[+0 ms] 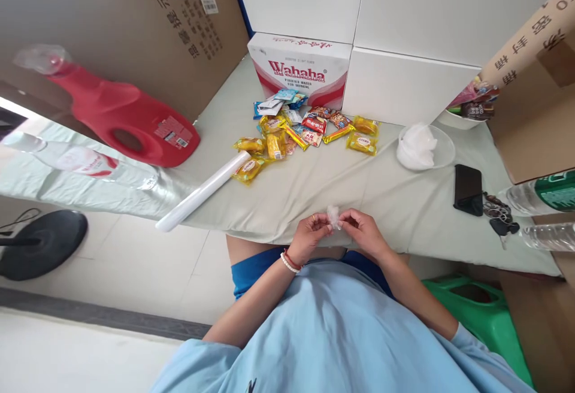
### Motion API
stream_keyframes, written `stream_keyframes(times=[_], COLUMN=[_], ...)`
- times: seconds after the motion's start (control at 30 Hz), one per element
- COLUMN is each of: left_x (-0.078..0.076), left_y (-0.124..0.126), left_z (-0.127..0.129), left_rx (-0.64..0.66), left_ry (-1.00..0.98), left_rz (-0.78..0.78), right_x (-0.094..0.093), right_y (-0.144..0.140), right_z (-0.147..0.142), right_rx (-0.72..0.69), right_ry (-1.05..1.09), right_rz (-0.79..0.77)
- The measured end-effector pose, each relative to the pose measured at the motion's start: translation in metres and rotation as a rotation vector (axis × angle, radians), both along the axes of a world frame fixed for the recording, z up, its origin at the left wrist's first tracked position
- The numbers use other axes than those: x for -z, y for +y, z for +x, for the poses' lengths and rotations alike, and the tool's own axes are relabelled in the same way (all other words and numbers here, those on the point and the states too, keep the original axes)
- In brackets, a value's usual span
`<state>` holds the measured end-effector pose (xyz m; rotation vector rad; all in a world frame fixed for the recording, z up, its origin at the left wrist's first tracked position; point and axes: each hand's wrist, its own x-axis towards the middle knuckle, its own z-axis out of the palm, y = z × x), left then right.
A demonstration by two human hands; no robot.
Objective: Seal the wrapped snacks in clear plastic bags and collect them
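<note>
Both hands (335, 228) pinched a small, crumpled, clear plastic wrapper (333, 215), seemingly light and flimsy, near the worktop's (314, 189) front edge.

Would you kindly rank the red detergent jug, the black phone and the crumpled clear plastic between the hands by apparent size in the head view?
1. Red plastic detergent jug
2. Black flat phone
3. Crumpled clear plastic, pinched between both hands
</note>
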<state>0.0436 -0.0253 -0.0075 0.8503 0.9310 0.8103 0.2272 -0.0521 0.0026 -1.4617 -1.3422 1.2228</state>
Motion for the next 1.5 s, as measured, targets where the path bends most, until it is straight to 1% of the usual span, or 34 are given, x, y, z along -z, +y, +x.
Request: stream_keyframes(times=[0.07,0.13,0.23,0.3,0.37,0.4,0.47,0.5,0.53,0.6,0.63,0.7,0.77,0.8,0.87,0.97,1.07,1.13,1.17,1.23,1.33,1.43,1.5], left_x=[0.003,0.005,0.003,0.001,-0.002,-0.003,-0.005,-0.005,-0.006,-0.006,-0.006,-0.007,-0.007,-0.008,-0.008,-0.008,-0.007,-0.007,-0.006,-0.007,-0.007,-0.008,-0.009], left_y=[-0.002,-0.001,0.001,0.002,0.003,0.003,0.001,0.001,0.0,0.0,0.0,0.003,0.006,0.007,0.009,0.009,0.008,0.009,0.01,0.012,0.014,0.015,0.015], left_z=[-0.003,-0.005,-0.008,-0.011,-0.014,-0.014,-0.015,-0.014,-0.014,-0.013,-0.013,-0.013,-0.016,-0.018,-0.022,-0.024,-0.02,-0.017,-0.015,-0.013,-0.013,-0.012,-0.012], left_rx=[0.008,-0.01,-0.074,-0.103,-0.111,-0.112,-0.105,-0.096,-0.085,-0.054,-0.039,-0.035,-0.067,-0.09,-0.125,-0.137,-0.129,-0.125,-0.124,-0.124,-0.105,-0.063,-0.057], left_ry=[0.051,0.055,-0.035,-0.08,-0.092,-0.097,-0.108,-0.113,-0.119,-0.134,-0.147,-0.177,-0.197,-0.201,-0.199,-0.198,-0.209,-0.219,-0.223,-0.229,-0.231,-0.224,-0.225], left_rz=[-0.009,-0.029,-0.087,-0.112,-0.116,-0.119,-0.129,-0.134,-0.138,-0.143,-0.145,-0.152,-0.164,-0.168,-0.171,-0.171,-0.175,-0.174,-0.173,-0.169,-0.169,-0.16,-0.152], right_x=[0.001,0.0,-0.001,0.0,-0.001,-0.003,-0.009,-0.014,-0.018,-0.023,-0.023,-0.019,-0.013,-0.011,-0.01,-0.01,-0.007,-0.004,-0.003,-0.001,-0.001,-0.003,-0.006], right_y=[-0.002,-0.003,-0.004,-0.008,-0.014,-0.018,-0.025,-0.027,-0.028,-0.024,-0.021,-0.01,0.001,0.005,0.009,0.009,0.007,0.007,0.007,0.006,0.004,0.004,0.006], right_z=[0.002,0.005,0.014,0.025,0.036,0.042,0.05,0.052,0.053,0.05,0.048,0.042,0.038,0.036,0.032,0.023,0.009,0.002,0.0,-0.001,-0.001,-0.003,-0.004], right_rx=[0.02,0.071,0.186,0.238,0.267,0.289,0.328,0.315,0.271,0.093,-0.012,-0.188,-0.28,-0.294,-0.277,-0.242,-0.296,-0.324,-0.312,-0.245,-0.167,-0.197,-0.212], right_ry=[0.062,0.145,0.314,0.397,0.37,0.307,0.112,-0.003,-0.121,-0.334,-0.419,-0.519,-0.523,-0.493,-0.403,-0.298,-0.302,-0.317,-0.312,-0.271,-0.228,-0.231,-0.223], right_rz=[-0.037,-0.064,-0.128,-0.178,-0.183,-0.147,0.017,0.128,0.239,0.402,0.444,0.466,0.441,0.421,0.384,0.388,0.423,0.395,0.365,0.307,0.308,0.344,0.315])
